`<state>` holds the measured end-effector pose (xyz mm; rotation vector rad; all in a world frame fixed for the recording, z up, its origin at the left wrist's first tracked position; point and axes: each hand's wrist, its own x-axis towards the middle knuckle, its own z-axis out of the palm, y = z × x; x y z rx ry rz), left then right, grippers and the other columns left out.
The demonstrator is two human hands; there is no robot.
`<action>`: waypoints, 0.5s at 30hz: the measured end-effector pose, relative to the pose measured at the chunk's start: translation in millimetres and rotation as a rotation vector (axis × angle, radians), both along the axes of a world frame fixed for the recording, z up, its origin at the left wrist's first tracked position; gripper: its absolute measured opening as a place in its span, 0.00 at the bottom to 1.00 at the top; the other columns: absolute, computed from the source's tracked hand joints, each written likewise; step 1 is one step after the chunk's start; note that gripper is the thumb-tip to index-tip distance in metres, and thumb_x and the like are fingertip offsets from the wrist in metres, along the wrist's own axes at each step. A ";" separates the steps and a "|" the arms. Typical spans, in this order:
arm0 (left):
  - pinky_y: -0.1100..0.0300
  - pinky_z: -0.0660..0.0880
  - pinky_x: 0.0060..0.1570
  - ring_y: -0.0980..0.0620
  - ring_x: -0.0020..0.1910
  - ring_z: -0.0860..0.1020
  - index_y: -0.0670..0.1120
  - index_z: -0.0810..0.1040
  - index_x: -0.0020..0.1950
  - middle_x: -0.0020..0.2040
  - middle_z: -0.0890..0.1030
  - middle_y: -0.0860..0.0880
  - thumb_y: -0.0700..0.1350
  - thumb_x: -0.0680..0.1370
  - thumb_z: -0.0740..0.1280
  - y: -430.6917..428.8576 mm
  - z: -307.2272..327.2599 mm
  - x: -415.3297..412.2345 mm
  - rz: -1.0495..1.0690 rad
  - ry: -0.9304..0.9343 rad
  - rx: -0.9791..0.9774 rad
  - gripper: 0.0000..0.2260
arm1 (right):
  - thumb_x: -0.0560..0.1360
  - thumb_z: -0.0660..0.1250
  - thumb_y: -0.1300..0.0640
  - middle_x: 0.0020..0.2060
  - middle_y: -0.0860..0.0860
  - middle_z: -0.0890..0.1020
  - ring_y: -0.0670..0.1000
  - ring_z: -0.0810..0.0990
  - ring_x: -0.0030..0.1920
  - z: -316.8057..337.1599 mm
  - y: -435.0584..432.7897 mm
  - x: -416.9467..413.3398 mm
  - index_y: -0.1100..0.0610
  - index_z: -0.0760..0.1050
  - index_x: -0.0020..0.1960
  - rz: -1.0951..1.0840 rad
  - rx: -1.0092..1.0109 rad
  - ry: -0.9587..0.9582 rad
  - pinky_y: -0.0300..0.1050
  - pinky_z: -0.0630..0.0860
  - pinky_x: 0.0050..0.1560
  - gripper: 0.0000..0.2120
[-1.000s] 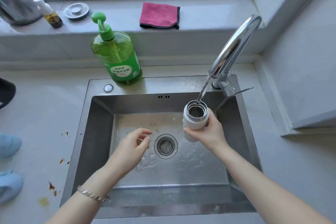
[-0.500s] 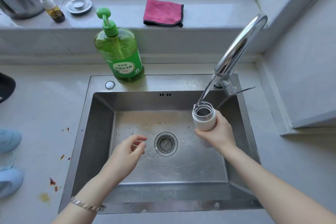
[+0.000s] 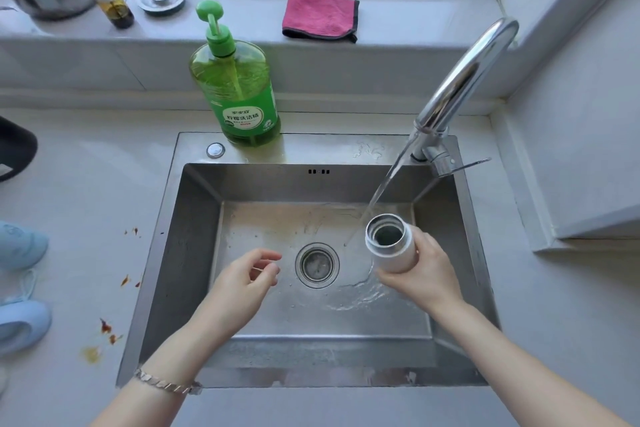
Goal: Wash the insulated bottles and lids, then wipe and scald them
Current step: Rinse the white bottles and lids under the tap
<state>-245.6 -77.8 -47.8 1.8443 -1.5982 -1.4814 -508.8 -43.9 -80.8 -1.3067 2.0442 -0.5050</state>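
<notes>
Right hand (image 3: 424, 270) grips the open bottle (image 3: 394, 255) by the sink's (image 3: 329, 149) right wall, left hand (image 3: 239, 284) loosely curled, empty; the wet bottle could slip.

Both forearms (image 3: 519, 360) bare up to the frame edge; wrist behind the left grip (image 3: 239, 288) wears a thin silver metal bracelet (image 3: 166, 385) of flat angular links.

Right hand (image 3: 420, 270) grips white bottle (image 3: 393, 248) beside the running stream — left hand (image 3: 239, 288) empty
</notes>
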 end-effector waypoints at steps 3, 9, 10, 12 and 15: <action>0.59 0.75 0.47 0.56 0.44 0.80 0.56 0.76 0.47 0.45 0.81 0.52 0.42 0.79 0.62 3.2 0.0 1.6 0.006 0.001 0.005 0.09 | 0.59 0.75 0.50 0.46 0.46 0.71 0.51 0.75 0.45 2.8 0.5 -6.3 0.42 0.69 0.62 0.135 0.163 0.159 0.43 0.71 0.42 0.33; 0.60 0.74 0.47 0.58 0.43 0.80 0.56 0.75 0.46 0.45 0.81 0.50 0.41 0.79 0.62 12.1 -1.9 2.5 0.005 -0.003 0.041 0.09 | 0.63 0.73 0.46 0.55 0.52 0.67 0.54 0.77 0.48 28.3 -18.5 -6.8 0.47 0.65 0.65 0.537 0.664 0.615 0.44 0.70 0.44 0.33; 0.60 0.74 0.47 0.58 0.43 0.80 0.56 0.75 0.46 0.45 0.81 0.50 0.41 0.79 0.62 13.8 -2.3 2.4 0.004 -0.002 0.046 0.09 | 0.64 0.73 0.47 0.56 0.53 0.68 0.54 0.77 0.51 30.9 -22.8 -5.3 0.49 0.65 0.65 0.578 0.722 0.692 0.45 0.71 0.46 0.33; 0.60 0.74 0.47 0.56 0.43 0.80 0.55 0.75 0.46 0.45 0.81 0.49 0.41 0.79 0.61 16.7 -3.4 2.1 0.002 0.001 0.061 0.09 | 0.65 0.73 0.49 0.58 0.54 0.68 0.55 0.76 0.55 33.8 -29.1 0.6 0.52 0.66 0.66 0.666 0.781 0.850 0.47 0.73 0.53 0.31; 0.60 0.73 0.48 0.56 0.43 0.80 0.53 0.75 0.48 0.46 0.81 0.48 0.41 0.79 0.61 20.4 -5.9 1.9 0.006 0.005 0.086 0.08 | 0.69 0.71 0.51 0.60 0.55 0.67 0.55 0.73 0.60 39.3 -35.5 12.9 0.55 0.65 0.67 0.781 0.832 1.021 0.51 0.72 0.58 0.30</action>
